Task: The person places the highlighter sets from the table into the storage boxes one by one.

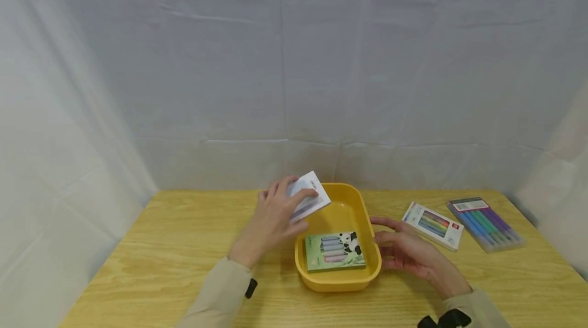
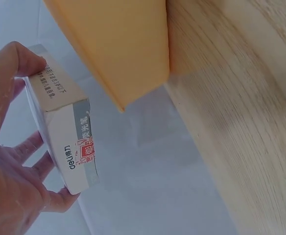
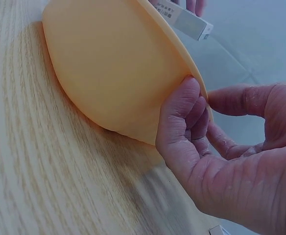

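Note:
My left hand (image 1: 274, 210) grips a small white highlighter box (image 1: 311, 196) with grey trim, held tilted above the left rim of a yellow plastic bin (image 1: 337, 284). In the left wrist view the box (image 2: 67, 147) shows "deli" lettering and a red seal print, with fingers and thumb on opposite sides. Inside the bin lies a green box (image 1: 335, 251) with pastel markers and a panda printed on it. My right hand (image 1: 410, 251) pinches the bin's right rim; in the right wrist view the fingertips meet on either side of the bin edge (image 3: 179, 49).
Right of the bin, a white box of coloured pens (image 1: 434, 226) lies flat on the wooden table (image 1: 193, 246). Beside it is a clear pack of blue, green and purple pens (image 1: 487, 223). A white sheet (image 1: 229, 88) hangs behind the table's back edge.

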Demonstrator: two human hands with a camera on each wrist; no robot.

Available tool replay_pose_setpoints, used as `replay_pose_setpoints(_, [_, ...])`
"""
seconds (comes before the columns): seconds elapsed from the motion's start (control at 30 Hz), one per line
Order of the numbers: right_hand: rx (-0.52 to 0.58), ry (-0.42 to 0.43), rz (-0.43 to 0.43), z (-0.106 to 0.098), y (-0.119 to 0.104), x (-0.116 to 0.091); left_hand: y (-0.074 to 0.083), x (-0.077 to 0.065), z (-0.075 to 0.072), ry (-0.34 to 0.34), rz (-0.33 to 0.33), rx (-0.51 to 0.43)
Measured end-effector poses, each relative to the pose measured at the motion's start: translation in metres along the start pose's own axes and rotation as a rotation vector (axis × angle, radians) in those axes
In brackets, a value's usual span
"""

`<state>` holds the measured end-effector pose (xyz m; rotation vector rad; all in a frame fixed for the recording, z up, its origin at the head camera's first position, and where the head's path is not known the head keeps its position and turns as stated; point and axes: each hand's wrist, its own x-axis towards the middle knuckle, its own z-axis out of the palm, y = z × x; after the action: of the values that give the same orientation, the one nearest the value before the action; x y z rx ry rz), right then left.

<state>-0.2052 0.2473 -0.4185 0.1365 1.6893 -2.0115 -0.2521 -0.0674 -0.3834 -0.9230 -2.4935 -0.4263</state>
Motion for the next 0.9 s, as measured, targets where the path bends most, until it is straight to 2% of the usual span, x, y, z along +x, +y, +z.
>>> replay_pose_setpoints(0.3, [0.004,0.003,-0.001,0.000,-0.002,0.000,0.005,0.014,0.003,-0.054,0.036,-0.016])
replay_pose_setpoints(0.6, [0.006,-0.001,-0.003,0.001,0.000,-0.001,0.010,0.022,0.007,-0.139,0.053,-0.061])
replay_pose_setpoints(0.9, [0.003,-0.003,0.000,0.001,-0.001,-0.001,0.010,0.031,0.011,-0.180,0.073,-0.050])
